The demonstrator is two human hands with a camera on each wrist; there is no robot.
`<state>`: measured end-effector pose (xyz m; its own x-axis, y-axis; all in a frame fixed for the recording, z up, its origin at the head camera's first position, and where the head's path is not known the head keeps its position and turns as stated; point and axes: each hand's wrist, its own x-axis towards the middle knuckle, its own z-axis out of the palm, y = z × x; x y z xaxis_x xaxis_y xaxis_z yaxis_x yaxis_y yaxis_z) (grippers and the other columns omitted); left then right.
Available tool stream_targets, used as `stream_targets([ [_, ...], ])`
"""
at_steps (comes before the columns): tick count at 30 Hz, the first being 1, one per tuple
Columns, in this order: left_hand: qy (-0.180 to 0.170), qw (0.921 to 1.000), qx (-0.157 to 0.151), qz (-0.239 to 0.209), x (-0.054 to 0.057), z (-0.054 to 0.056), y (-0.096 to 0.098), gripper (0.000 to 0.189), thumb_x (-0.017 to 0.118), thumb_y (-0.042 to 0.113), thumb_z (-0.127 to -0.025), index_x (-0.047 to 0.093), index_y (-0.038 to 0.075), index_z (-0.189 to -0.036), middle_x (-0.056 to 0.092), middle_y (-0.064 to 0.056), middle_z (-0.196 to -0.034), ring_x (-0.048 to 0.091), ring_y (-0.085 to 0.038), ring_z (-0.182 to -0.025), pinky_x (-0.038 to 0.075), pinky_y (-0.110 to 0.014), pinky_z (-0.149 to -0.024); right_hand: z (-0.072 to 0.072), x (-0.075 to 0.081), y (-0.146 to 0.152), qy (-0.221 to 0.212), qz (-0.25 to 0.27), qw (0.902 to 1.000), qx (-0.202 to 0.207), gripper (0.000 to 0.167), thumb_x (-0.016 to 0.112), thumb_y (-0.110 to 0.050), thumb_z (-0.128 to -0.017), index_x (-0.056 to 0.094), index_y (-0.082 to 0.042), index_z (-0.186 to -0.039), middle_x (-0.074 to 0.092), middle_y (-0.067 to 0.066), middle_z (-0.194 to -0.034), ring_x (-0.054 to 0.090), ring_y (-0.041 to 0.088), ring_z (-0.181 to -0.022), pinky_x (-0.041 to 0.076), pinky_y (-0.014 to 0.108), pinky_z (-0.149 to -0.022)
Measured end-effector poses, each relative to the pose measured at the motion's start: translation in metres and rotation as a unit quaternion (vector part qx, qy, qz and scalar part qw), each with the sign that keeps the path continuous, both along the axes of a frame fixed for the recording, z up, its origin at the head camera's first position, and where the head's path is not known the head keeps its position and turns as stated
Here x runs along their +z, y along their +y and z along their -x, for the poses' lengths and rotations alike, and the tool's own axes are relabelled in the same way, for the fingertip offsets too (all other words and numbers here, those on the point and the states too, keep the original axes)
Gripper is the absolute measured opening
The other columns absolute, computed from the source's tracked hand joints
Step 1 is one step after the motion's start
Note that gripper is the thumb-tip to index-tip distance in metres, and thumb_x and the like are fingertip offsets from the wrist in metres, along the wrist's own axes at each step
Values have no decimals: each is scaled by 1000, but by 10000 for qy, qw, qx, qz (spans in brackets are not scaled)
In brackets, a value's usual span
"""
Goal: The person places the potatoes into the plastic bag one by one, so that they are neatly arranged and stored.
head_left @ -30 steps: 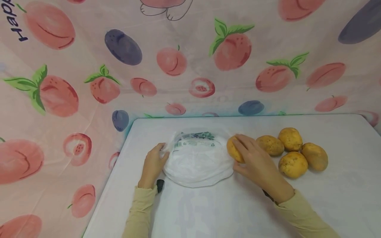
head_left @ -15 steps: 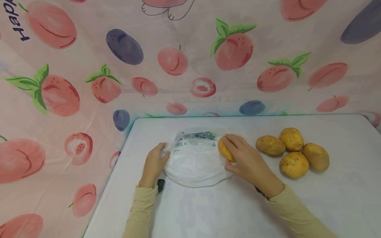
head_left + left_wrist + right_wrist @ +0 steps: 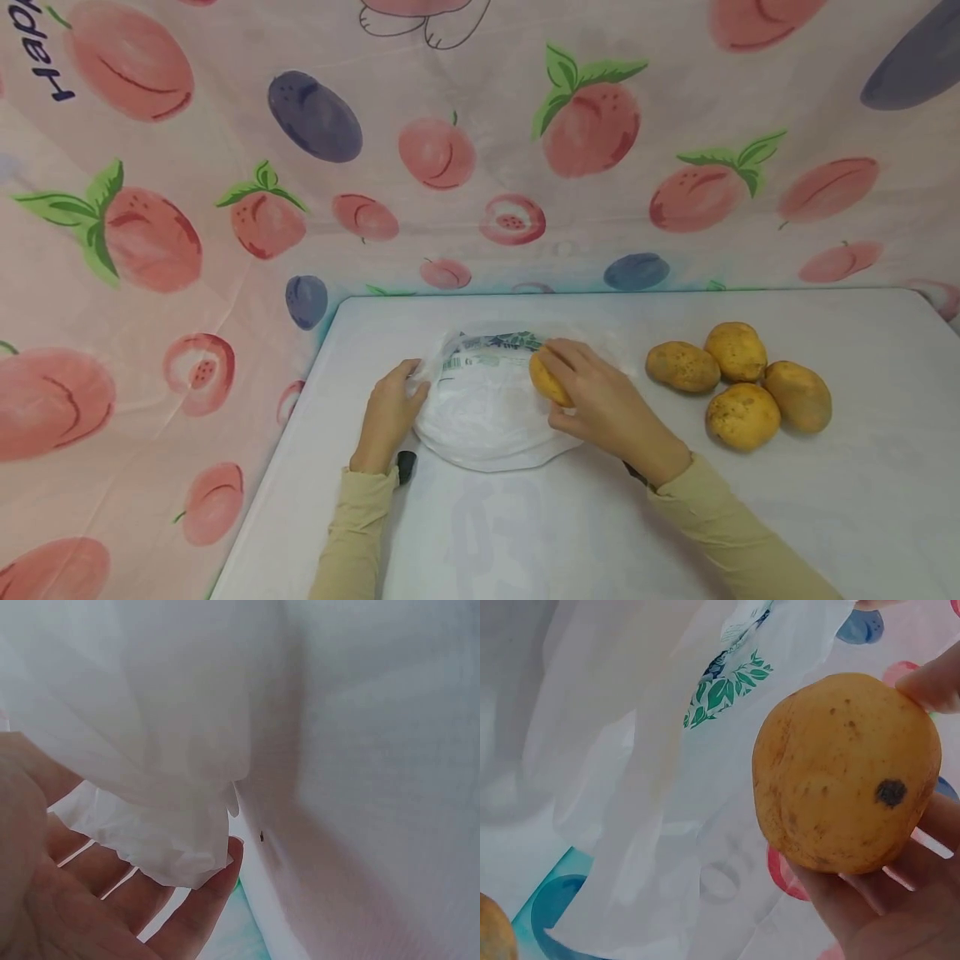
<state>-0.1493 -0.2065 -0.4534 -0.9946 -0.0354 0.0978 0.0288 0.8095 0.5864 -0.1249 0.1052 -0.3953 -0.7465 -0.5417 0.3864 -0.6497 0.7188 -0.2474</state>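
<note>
A white, thin plastic bag with green leaf print lies in the middle of the table, its mouth spread. At its left edge my left hand grips the plastic; in the left wrist view the bag's rim passes between thumb and fingers. My right hand holds a yellow potato over the right part of the bag. The right wrist view has this potato between thumb and fingertips, a dark spot on its skin, with the bag's printed side close behind.
Several more potatoes sit clustered on the white table right of the bag. A cloth printed with peaches hangs behind and left of the table. Dark wrist-worn pieces show near the sleeves.
My right hand has carried the potato leftward, from the bag's right edge to over the bag. The left hand stays at the bag's left edge, and the other potatoes lie still.
</note>
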Motion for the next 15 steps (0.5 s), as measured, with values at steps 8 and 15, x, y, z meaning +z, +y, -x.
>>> stream_targets([
  [8,-18,10000,-3,26,0,0,0,41,67,16,-95,59,3,-132,61,-16,-135,57,-35,-127,46,-50,-106,6,-3,-11,-150,20,9995,294,65,79,-12,-75,56,-1,-135,54,15,-138,52,30,-127,54,42,-96],
  [15,-24,10000,-13,45,0,0,0,41,67,16,-95,59,3,-133,61,-17,-136,57,-35,-127,47,-51,-105,12,-4,-22,-233,-13,9985,486,64,80,-12,-74,56,-4,-133,54,13,-136,54,27,-123,55,41,-96],
])
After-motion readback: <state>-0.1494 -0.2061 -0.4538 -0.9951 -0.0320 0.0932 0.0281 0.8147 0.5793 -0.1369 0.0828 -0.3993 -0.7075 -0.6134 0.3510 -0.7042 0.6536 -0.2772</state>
